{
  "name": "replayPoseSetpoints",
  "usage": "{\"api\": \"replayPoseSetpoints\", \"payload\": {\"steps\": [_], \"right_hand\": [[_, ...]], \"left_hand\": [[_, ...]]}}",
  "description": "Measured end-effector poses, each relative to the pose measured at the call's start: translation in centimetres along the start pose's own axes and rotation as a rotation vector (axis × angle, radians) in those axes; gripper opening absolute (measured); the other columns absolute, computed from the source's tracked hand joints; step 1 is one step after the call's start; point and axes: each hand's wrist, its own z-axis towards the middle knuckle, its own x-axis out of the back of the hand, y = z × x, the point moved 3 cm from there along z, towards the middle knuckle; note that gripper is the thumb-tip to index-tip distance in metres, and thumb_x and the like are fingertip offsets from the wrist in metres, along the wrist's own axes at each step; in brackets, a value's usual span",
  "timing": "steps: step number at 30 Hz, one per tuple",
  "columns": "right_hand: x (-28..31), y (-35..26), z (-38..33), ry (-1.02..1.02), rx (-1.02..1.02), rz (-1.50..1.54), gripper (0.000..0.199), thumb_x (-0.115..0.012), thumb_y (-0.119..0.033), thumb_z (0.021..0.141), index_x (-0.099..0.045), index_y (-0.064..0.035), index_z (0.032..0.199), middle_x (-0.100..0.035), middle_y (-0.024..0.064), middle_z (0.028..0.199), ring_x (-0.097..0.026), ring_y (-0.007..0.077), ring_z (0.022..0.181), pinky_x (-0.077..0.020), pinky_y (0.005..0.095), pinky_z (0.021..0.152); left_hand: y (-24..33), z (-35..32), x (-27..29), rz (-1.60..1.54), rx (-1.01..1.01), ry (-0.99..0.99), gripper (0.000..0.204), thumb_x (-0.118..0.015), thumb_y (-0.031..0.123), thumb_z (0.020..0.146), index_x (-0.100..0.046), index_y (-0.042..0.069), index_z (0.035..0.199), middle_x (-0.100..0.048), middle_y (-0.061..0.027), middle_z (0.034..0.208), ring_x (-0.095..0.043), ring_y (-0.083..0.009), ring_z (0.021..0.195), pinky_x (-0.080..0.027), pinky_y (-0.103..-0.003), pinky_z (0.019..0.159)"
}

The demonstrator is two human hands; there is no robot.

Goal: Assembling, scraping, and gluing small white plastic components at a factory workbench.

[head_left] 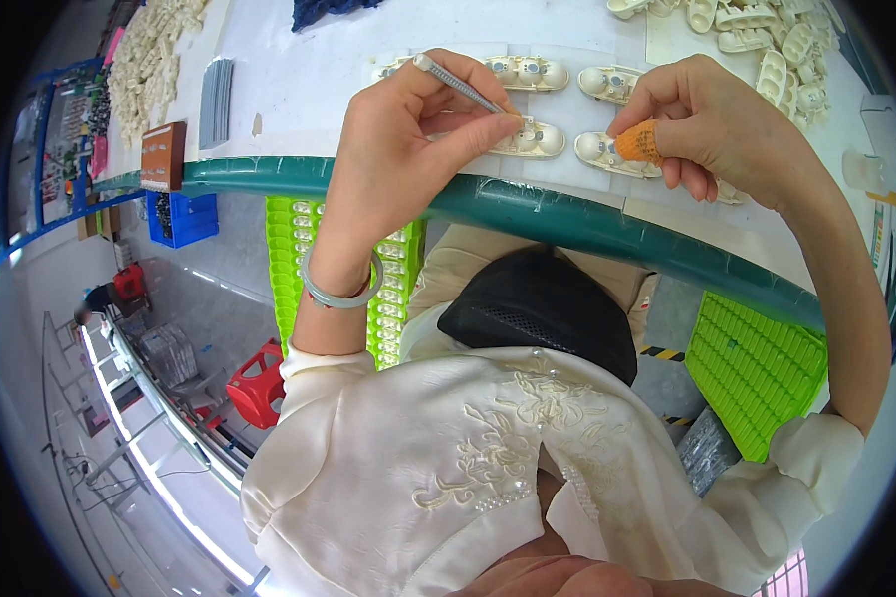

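Note:
My left hand [393, 149] is closed around a slim grey rod-like tool [456, 82] with a ribbed handle; its thin end points down beside my thumb. Just below that end lies a small cream plastic shell [540, 139] with round recesses. My right hand [717, 124] has its fingers bent together, with an orange finger cot [639, 142] on one fingertip. That fingertip is at another cream shell [593, 149], partly covering it; anything pinched there is hidden. Behind these lie more shells, one at the middle [530, 73] and one to its right [603, 84].
Loose cream parts are heaped at the table's far right [791, 55] and far left [154, 65]. A green padded edge [567, 214] borders the table. Bright green trays [757, 368] stand below, with a blue bin [184, 219] and red stool [259, 386] to the left.

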Motion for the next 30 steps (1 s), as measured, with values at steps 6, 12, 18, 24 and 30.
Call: {"api": "replayPoseSetpoints", "payload": {"steps": [6, 12, 18, 24, 30], "right_hand": [[0.0, 0.3, 0.1, -0.013, 0.0, 0.021, 0.015, -0.057, -0.006, 0.077, -0.063, 0.0017, 0.088, -0.055, 0.0026, 0.057, -0.046, 0.0053, 0.04, -0.0378, 0.0199, 0.037], [-0.1, 0.3, 0.1, 0.0, 0.004, -0.005, 0.016, -0.056, -0.005, 0.076, -0.063, 0.002, 0.088, -0.055, 0.0026, 0.057, -0.046, 0.0056, 0.04, -0.0377, 0.0201, 0.037], [-0.2, 0.7, 0.3, 0.015, 0.077, 0.036, 0.021, -0.048, 0.002, 0.075, -0.063, 0.0033, 0.089, -0.055, 0.0051, 0.053, -0.046, 0.0041, 0.034, -0.0362, 0.0162, 0.031], [0.0, 0.5, -0.1, 0.029, 0.102, 0.01, 0.021, -0.051, -0.001, 0.079, -0.063, 0.0032, 0.095, -0.055, 0.0041, 0.054, -0.047, 0.0052, 0.035, -0.037, 0.0169, 0.033], [-2.5, -1.6, 1.3, 0.027, 0.299, 0.091, 0.022, -0.053, -0.006, 0.082, -0.061, 0.0053, 0.099, -0.054, 0.0044, 0.057, -0.05, 0.0073, 0.038, -0.0395, 0.0188, 0.034]], "left_hand": [[0.1, 0.0, -0.2, -0.048, 0.017, -0.009, 0.017, -0.071, 0.003, 0.075, -0.059, -0.001, 0.086, -0.066, -0.005, 0.078, -0.063, -0.0077, 0.075, -0.052, -0.021, 0.07], [0.6, -0.2, -0.3, 0.082, 0.036, -0.078, 0.02, -0.068, -0.002, 0.077, -0.057, -0.003, 0.093, -0.063, -0.0071, 0.085, -0.064, -0.0137, 0.083, -0.052, -0.023, 0.074], [0.6, -0.1, -1.1, 0.225, -0.19, 0.036, 0.013, -0.069, 0.003, 0.071, -0.061, 0.002, 0.082, -0.065, -0.0042, 0.072, -0.065, -0.0122, 0.07, -0.053, -0.023, 0.07], [0.6, 0.0, -1.2, 0.254, -0.093, 0.068, 0.009, -0.068, 0.007, 0.068, -0.062, 0.003, 0.073, -0.063, -0.002, 0.067, -0.062, -0.0124, 0.063, -0.05, -0.024, 0.065], [0.7, 0.1, -1.3, 0.308, -0.049, 0.056, 0.008, -0.066, 0.004, 0.066, -0.061, 0.003, 0.072, -0.062, -0.0016, 0.067, -0.061, -0.0123, 0.063, -0.05, -0.023, 0.065]]}}
